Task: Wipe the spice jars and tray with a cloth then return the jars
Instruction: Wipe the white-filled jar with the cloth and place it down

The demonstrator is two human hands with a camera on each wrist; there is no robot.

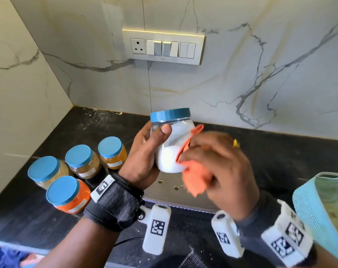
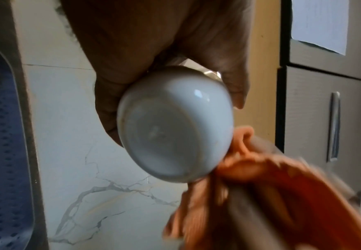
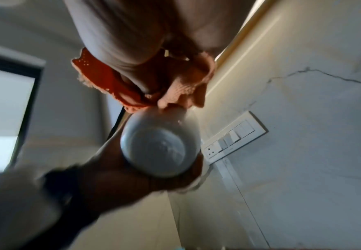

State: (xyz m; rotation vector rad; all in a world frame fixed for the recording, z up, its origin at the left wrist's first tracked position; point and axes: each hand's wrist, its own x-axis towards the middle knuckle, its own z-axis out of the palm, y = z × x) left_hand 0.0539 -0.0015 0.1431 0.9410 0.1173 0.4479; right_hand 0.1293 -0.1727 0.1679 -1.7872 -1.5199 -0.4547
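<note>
**Hands wiping a jar of white powder with an orange cloth**

Seen from the head camera, the left hand (image 1: 145, 151) holds a clear jar of white powder (image 1: 172, 144) with a blue lid, lifted above the black bench (image 1: 280, 151). Its grip is wrapped round the jar, thumb across the front and fingers behind. The right hand (image 1: 218, 165), blurred, has its grip closed on a bunched orange cloth (image 1: 195, 176), which presses against the jar's right side.

Four more blue-lidded jars stand in a cluster on the bench to the left: one with orange contents (image 1: 67, 194) nearest, one with pale grains (image 1: 46, 171), one with brown contents (image 1: 83, 161) and one with yellow contents (image 1: 112, 152).

A light blue basket (image 1: 307, 206) sits at the right edge. A switch panel (image 1: 163, 47) is mounted on the marble wall behind.
</note>
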